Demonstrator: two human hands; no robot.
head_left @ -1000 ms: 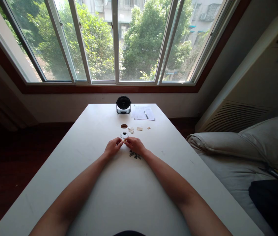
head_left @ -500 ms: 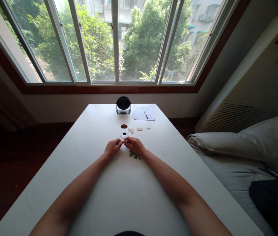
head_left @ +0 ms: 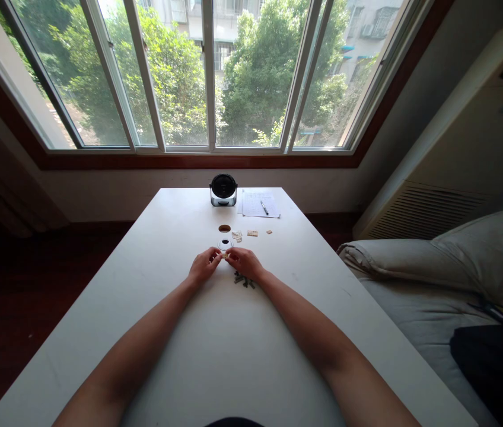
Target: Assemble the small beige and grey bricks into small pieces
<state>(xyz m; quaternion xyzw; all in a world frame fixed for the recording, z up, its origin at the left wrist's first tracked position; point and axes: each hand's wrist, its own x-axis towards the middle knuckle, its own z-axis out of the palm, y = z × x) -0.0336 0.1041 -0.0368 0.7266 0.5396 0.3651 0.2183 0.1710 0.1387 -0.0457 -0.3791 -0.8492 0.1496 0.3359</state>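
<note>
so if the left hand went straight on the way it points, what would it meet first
The left hand would meet the small tan piece in its grip, then the right hand, pinching the same piece. The white disc beyond looks off that line, though depth is unclear.

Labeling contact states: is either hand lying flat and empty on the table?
No, the left hand and right hand meet at the fingertips, both pinching a small tan piece over the white table.
</note>
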